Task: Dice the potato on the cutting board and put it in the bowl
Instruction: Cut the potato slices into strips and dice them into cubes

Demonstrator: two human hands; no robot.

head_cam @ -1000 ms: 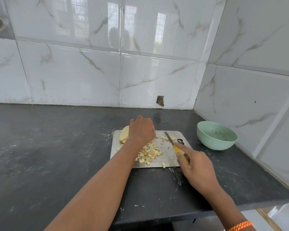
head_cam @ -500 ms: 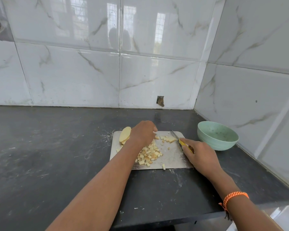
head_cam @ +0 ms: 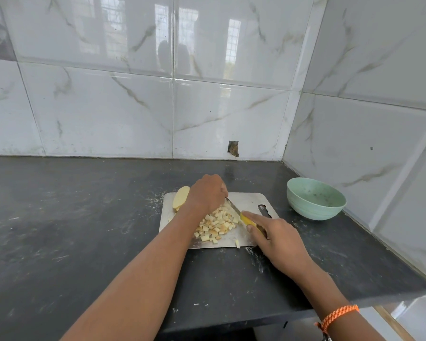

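Observation:
A steel cutting board point(head_cam: 250, 200) lies on the dark counter. A heap of diced potato point(head_cam: 218, 225) covers its middle, and uncut potato slices point(head_cam: 180, 197) lean at its far left corner. My left hand point(head_cam: 207, 194) is curled over the far side of the heap, its fingertips hidden. My right hand point(head_cam: 277, 238) grips a yellow-handled knife point(head_cam: 241, 214), index finger along the handle, blade pointing toward my left hand and touching the heap's right side. An empty green bowl point(head_cam: 315, 199) stands to the right of the board.
The black counter point(head_cam: 71, 230) meets marble-tiled walls behind and on the right, forming a corner just past the bowl. The counter's front edge runs below my right wrist. One potato bit point(head_cam: 237, 243) lies at the board's near edge.
My right hand moved left with the knife, so the blade now touches the heap next to my left hand. The loose pieces at the board's far right are now merged into the heap.

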